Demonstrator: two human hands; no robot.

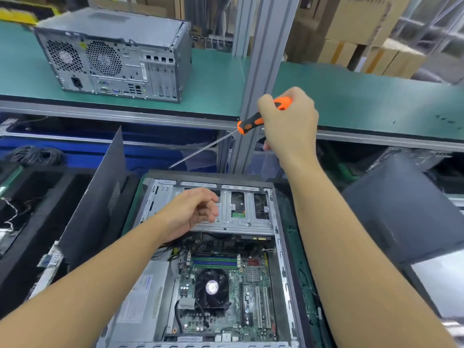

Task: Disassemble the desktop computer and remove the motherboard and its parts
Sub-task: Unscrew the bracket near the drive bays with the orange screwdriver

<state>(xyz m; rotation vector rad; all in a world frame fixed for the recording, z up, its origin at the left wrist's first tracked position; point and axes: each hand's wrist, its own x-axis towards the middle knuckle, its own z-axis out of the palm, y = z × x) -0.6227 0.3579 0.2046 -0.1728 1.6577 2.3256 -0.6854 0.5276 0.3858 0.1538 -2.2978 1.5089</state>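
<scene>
My right hand [288, 121] is raised above the open desktop computer [278, 237], and its fingers are closed around the orange and black handle of the screwdriver [247, 125]. The long shaft points down and to the left, toward the far edge of the case. I think I hold it high so the tip does not scratch anything while I choose the first screw.

My left hand [193, 212] is over the metal drive cage [238, 209], with the fingers loosely bent and nothing between them. I cannot tell if it touches the cage or only hangs above it. I judge it is there to steady the cage or to feel for a latch.

The motherboard [251, 292] is not yet removed. It lies flat in the bottom of the case, with the cooler fan [212, 287] and the memory sticks [214, 262] mounted on it, and the power supply [143, 305] just beside it on the left.

The side panel [100, 197] leans upright beside the case on the left, so the inside is free for work. A second computer [113, 59] stands on the green shelf [221, 84] behind
</scene>
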